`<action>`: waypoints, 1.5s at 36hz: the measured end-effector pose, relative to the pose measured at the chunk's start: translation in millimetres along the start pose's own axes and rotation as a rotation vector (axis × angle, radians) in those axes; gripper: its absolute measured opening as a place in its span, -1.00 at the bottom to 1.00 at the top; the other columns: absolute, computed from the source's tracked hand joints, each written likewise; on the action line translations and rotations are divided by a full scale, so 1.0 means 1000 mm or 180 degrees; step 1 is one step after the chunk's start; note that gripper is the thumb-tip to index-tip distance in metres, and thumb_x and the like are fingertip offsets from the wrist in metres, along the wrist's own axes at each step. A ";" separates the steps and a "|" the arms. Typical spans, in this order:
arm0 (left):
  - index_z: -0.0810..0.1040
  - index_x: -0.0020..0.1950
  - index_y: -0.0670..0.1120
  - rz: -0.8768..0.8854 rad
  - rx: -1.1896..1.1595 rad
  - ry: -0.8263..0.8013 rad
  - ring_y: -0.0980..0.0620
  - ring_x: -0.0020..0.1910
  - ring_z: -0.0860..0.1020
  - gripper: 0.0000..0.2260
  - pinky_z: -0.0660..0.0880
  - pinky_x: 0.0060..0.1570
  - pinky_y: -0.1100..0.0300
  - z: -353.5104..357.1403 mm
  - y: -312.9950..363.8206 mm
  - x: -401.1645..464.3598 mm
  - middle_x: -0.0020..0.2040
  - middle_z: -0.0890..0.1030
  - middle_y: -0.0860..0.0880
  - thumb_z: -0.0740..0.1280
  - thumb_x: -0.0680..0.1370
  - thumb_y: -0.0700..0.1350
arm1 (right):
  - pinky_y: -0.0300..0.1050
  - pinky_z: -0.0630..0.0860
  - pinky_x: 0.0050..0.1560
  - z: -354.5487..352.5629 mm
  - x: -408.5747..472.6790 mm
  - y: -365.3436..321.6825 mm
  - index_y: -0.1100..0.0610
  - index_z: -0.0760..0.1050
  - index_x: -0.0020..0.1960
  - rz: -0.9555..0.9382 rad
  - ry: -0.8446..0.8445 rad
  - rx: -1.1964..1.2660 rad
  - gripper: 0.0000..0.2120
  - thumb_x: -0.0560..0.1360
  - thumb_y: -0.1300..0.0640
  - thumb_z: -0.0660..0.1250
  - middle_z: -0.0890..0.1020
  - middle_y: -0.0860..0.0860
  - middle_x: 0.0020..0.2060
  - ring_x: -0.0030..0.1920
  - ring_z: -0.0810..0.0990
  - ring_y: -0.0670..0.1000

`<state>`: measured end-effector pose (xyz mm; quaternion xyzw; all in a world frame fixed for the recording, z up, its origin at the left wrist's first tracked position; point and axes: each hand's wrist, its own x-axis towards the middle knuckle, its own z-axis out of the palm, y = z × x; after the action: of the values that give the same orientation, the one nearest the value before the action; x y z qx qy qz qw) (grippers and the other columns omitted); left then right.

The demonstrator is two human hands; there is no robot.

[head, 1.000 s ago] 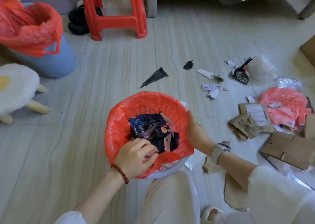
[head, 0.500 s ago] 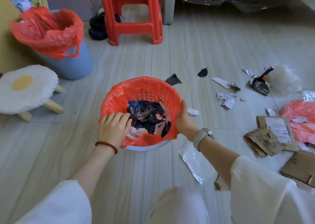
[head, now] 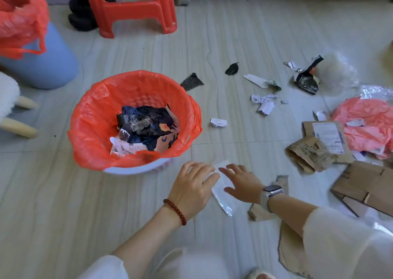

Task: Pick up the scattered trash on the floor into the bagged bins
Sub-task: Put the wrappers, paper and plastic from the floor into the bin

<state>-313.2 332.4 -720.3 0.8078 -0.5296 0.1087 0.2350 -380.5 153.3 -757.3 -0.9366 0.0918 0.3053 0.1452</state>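
A white basket bin lined with a red bag [head: 89, 113] stands on the floor, holding dark wrappers and paper. Just right of it, in front of me, lies a clear plastic wrapper [head: 222, 195]. My left hand [head: 193, 187] touches its left edge with loosely bent fingers. On its right side rests my right hand [head: 240, 181], fingers spread. Further right are paper scraps [head: 263, 102], a small white slip [head: 218, 122], black scraps [head: 191, 81], a black foil wrapper [head: 306, 81], crumpled cardboard [head: 310, 153] and a pink bag [head: 370, 125].
A blue bin with a red bag [head: 42, 66] stands at the far left. A red plastic stool [head: 131, 8] and black shoes [head: 83, 17] are at the back, and a fluffy white stool [head: 8, 100] is at the left edge. Flat cardboard [head: 365, 185] lies at the right.
Both hands have let go of the basket bin's rim and come down to the clear wrapper on the floor. The bin now stands further left and away from me.
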 end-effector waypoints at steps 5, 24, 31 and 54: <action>0.46 0.08 -0.03 -0.0711 0.0079 -0.0783 -0.05 -0.02 0.54 -0.64 0.43 0.01 0.08 0.049 -0.020 -0.023 -0.02 0.59 -0.07 0.11 0.33 -0.22 | 0.46 -0.14 0.33 0.058 0.027 0.017 -0.23 -0.38 0.43 -0.0255 -0.0243 -0.0812 0.00 0.32 -0.38 0.29 -0.36 0.01 0.48 0.47 -0.33 0.24; 0.37 0.34 -0.06 -0.1719 -0.0134 -0.1966 -0.04 0.26 0.38 -0.62 0.41 0.15 0.09 0.077 -0.012 0.081 0.29 0.38 -0.04 0.15 0.52 -0.24 | -0.12 0.37 -0.26 0.017 0.003 0.105 0.03 -0.13 0.52 0.0133 0.0784 0.1252 -0.40 0.57 0.22 0.06 0.56 0.11 -0.05 -0.16 0.53 0.13; 0.27 0.40 -0.02 -0.1774 0.0033 -0.2194 -0.04 0.30 0.33 -0.59 0.43 0.11 0.06 0.096 -0.009 0.146 0.35 0.30 -0.02 0.12 0.54 -0.20 | 0.07 0.50 0.01 -0.026 0.003 0.145 0.09 0.29 0.35 0.0457 0.0918 0.1825 -0.56 0.52 0.36 0.04 0.40 0.06 0.24 -0.01 0.55 0.21; 0.52 0.11 -0.10 -0.2420 -0.0262 -0.1480 -0.10 0.03 0.52 -0.78 0.37 -0.13 0.13 0.099 -0.005 0.152 0.06 0.53 -0.07 0.12 0.57 -0.20 | -0.33 0.30 -0.12 -0.048 -0.023 0.090 0.12 0.33 0.35 0.1283 0.1584 0.2688 -0.63 0.56 0.29 0.10 0.44 0.08 0.22 -0.10 0.44 -0.04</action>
<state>-253.1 162.4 -742.8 0.9380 -0.2377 -0.1910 0.1649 -396.5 55.3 -725.8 -0.8045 0.4167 0.0321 0.4220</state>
